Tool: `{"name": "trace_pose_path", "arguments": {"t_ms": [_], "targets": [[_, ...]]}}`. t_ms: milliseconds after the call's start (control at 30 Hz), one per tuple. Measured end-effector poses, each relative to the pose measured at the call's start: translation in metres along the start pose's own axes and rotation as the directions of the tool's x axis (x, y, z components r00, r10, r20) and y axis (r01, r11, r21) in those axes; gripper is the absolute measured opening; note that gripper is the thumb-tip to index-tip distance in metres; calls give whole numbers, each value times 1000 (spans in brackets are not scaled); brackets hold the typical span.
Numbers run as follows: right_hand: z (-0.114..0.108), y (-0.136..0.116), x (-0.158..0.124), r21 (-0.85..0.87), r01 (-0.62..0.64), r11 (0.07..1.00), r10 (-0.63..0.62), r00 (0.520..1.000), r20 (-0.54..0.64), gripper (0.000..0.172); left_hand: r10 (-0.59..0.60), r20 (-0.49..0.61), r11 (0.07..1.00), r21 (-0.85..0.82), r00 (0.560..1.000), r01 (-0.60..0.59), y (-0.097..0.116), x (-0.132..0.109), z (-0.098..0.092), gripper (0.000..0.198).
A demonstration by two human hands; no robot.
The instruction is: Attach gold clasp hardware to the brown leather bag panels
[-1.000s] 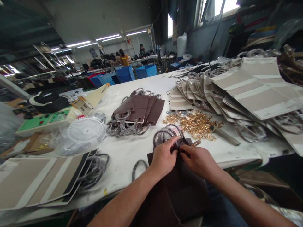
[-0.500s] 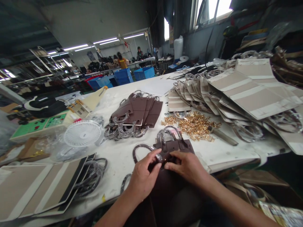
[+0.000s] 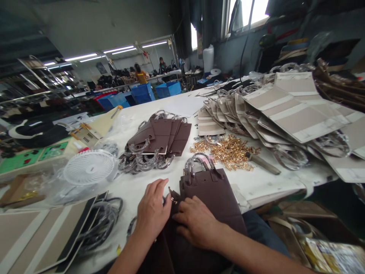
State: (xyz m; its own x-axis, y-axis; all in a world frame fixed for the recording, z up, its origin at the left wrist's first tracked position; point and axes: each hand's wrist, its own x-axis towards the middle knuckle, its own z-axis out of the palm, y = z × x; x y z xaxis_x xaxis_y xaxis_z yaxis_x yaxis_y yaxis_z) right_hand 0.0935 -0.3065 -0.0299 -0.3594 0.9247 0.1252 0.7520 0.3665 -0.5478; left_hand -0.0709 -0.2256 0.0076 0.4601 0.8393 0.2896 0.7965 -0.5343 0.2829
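On the near side of the heap of gold clips, and reaching to its left, a dark brown panel lies beneath the left hand and the right hand. A small gold fitting shows at its top edge, between them. The left thumb stands a little apart from the forefinger beside the fitting; whether they pinch anything, I cannot tell. The right fingers are loosely curled over the panel, and what their tips hold is hidden. Directly nearer than the heap, another brown panel bears a plastic-wrapped handle.

By its look, the dark brown panel is probably light, with a leathery skin and a fairly stiff but bendable body. Plastic wrap like that is likely slippery, so the surer hold seems the top edge beside the fitting, thumb in front, fingers behind. The skin may scratch if metal drags across it.
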Motion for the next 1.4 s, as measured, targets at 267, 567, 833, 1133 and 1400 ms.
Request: {"name": "trace_pose_path", "arguments": {"t_ms": [267,567,833,1133,1400], "targets": [[-62,96,-65,263,-220,939,320,836,-446,26,128,280,963,-263,951,-52,17,27,40,14],[-86,235,-106,-209,-738,641,540,627,-561,42,-204,338,903,-299,919,310,12,32,57,37],[-94,232,-115,-159,-681,715,444,618,-649,44,-190,374,918,-260,908,299,15,27,49,39],[-57,103,-54,330,-322,887,458,701,-547,31,-75,178,958,-261,981,121,26,34,65,42],[-40,73,-17,-149,-310,939,258,921,-291,18,-143,251,869,-432,957,243,21,40,70,21]]}}
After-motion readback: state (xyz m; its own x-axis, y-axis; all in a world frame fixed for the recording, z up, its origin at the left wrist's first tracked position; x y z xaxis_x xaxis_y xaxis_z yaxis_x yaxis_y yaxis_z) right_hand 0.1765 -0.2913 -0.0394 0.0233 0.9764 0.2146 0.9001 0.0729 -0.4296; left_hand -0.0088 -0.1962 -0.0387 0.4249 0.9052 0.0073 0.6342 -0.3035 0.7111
